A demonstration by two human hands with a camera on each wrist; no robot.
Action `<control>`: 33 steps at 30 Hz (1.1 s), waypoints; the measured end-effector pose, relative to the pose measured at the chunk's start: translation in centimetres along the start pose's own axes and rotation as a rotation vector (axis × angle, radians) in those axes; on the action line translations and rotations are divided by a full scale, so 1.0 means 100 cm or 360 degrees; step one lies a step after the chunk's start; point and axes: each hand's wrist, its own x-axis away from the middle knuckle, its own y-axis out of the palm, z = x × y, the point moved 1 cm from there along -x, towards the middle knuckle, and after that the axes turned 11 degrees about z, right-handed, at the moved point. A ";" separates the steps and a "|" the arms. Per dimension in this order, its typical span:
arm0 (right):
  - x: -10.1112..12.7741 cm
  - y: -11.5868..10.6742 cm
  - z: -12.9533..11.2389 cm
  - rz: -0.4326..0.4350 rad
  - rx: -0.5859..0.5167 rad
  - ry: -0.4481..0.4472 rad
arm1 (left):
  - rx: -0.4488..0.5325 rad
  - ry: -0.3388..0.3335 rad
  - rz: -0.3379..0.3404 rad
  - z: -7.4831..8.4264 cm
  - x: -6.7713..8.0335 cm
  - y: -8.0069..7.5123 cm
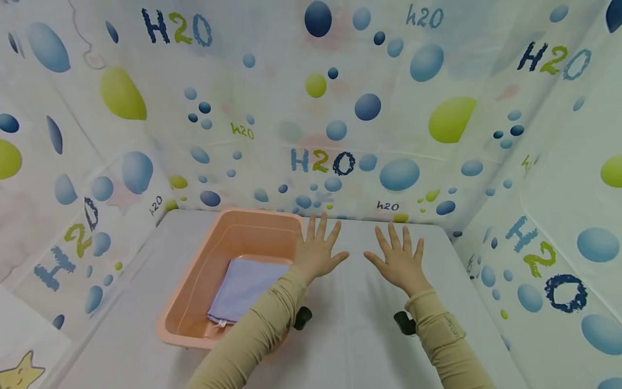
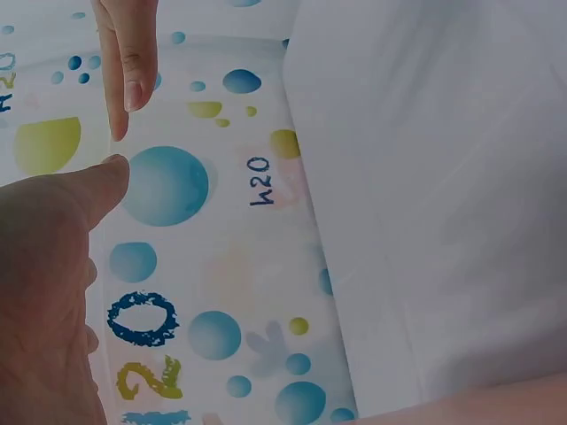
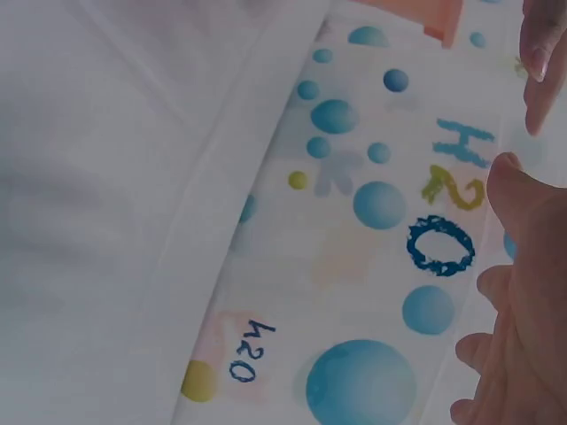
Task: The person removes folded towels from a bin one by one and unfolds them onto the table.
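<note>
My left hand is held up with its fingers spread, in front of the right rim of a peach-coloured plastic basin. Across from it, my right hand is also raised with straight, spread fingers, above the white table. Neither hand holds anything. A folded lavender cloth with a small white tag lies flat in the basin, partly hidden by my left sleeve. In the left wrist view, the left hand shows at the left edge. The right wrist view has the right hand at its right edge.
The white table extends to a back wall covered by a sheet printed with bubbles and "H2O". Similar printed sheets enclose the left and right sides. Dark wrist devices sit under both forearms.
</note>
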 end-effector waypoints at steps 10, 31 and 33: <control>-0.007 -0.003 -0.010 0.0300 -0.0004 0.0025 | 0.0012 -0.0037 0.0203 -0.008 -0.006 -0.012; -0.022 -0.008 -0.062 0.0634 -0.0288 -0.0100 | 0.0072 -0.0307 0.0352 -0.083 -0.004 -0.052; -0.024 -0.008 -0.070 0.0678 -0.0328 -0.0109 | 0.0076 -0.0340 0.0389 -0.093 0.000 -0.055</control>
